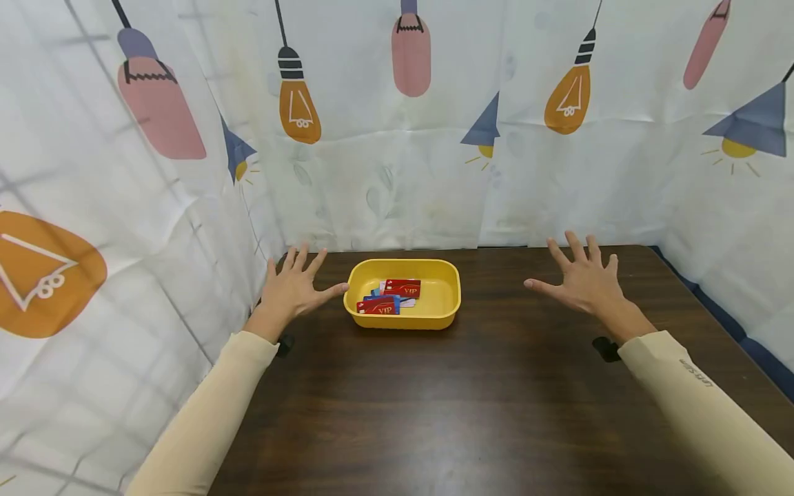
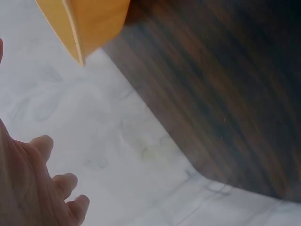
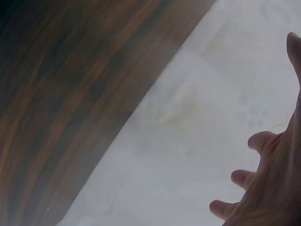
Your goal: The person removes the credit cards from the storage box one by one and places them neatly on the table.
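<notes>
Dark tabletop [image 1: 403, 406], left hand [image 1: 293, 289] near yellow tray [image 1: 437, 293] of cards [image 1: 403, 284], right hand [image 1: 584, 282] farther off, both empty, splayed wide.

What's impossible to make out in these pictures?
Head: much of the blue card, hidden under the lower red VIP card, whose small marks blur.
Left wrist: most of the yellow tray, cut by the top edge.
Right wrist: part of the right hand, cut by the right edge.

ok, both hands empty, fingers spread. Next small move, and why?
Probably move the left hand over the yellow tray toward a red VIP card: the cards lie toward the tray's left side, nearest that hand, while the right hand is farther off.
</notes>
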`<state>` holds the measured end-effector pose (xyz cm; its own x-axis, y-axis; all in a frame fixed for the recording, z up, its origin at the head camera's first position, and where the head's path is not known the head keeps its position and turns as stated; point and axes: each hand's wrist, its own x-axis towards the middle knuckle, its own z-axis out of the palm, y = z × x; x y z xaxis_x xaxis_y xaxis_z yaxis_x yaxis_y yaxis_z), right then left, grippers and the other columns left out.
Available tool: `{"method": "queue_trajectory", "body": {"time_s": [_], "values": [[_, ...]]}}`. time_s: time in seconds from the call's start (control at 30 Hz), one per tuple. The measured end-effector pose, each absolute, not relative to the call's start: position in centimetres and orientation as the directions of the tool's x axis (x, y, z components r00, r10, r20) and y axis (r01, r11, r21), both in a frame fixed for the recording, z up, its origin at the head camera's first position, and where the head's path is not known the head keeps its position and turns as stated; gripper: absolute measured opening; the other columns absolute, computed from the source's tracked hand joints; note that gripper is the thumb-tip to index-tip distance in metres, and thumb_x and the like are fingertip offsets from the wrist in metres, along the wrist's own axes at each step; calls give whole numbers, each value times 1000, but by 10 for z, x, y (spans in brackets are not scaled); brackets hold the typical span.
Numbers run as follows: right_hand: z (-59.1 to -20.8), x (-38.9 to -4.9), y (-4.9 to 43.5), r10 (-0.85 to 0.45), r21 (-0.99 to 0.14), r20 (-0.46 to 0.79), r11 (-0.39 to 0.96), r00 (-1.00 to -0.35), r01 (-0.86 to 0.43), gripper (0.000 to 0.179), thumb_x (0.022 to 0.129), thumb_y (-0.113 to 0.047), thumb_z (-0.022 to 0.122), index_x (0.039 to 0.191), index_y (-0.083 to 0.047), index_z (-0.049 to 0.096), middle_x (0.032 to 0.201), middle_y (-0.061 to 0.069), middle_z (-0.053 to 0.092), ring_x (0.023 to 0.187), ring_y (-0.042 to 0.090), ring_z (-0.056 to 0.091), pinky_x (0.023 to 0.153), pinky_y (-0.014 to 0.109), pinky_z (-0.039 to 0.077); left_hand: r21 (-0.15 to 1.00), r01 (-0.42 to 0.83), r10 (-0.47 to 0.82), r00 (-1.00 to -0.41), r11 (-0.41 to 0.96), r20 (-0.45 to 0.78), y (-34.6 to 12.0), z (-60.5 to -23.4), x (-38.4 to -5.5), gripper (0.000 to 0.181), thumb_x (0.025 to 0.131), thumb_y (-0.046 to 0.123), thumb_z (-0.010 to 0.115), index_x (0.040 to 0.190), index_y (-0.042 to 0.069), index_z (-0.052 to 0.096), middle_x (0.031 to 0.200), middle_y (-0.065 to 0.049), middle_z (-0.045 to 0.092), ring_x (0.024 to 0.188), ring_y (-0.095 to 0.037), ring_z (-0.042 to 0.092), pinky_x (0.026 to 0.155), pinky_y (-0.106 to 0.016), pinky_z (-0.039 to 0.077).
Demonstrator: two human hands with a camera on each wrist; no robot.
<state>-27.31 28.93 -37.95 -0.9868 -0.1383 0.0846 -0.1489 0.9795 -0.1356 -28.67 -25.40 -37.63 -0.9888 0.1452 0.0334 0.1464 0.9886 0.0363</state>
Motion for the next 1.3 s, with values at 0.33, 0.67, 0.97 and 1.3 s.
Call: {"method": "queue_trajectory", "body": {"time_s": [0.33,0.67,0.97,1.3], "values": [[-392,-260,260,-175,-196,130,960,-976,-198,104,89,-79,50,167,-24,9,172,18,4,153,56,5,109,85,8,111,159,152,-986,981,68,-245,-406,-274,103,86,90,33,166,31,7,173,-16,4,159,-43,3,122,-72,-3],[-407,-258,220,-256,-273,165,916,-952,-294,102,91,-74,54,167,-22,11,172,17,9,155,49,9,117,78,8,356,149,129,-988,922,80,-228,-436,-270,95,91,83,35,166,30,10,172,-18,12,159,-41,12,124,-69,7],[-417,-264,186,-298,-426,233,824,-926,-373,94,92,-61,64,166,-22,19,170,17,20,155,45,19,119,74,13,598,151,54,-983,787,176,-220,-450,-277,78,99,69,42,165,34,19,169,-12,29,154,-41,30,120,-69,25],[-429,-274,153,-350,-585,276,678,-895,-445,83,93,-46,71,162,-23,31,166,13,30,151,43,29,116,77,17,876,99,-50,-989,473,139,-217,-467,-292,57,105,45,51,159,31,39,157,-12,49,145,-32,48,119,-50,39]]}}
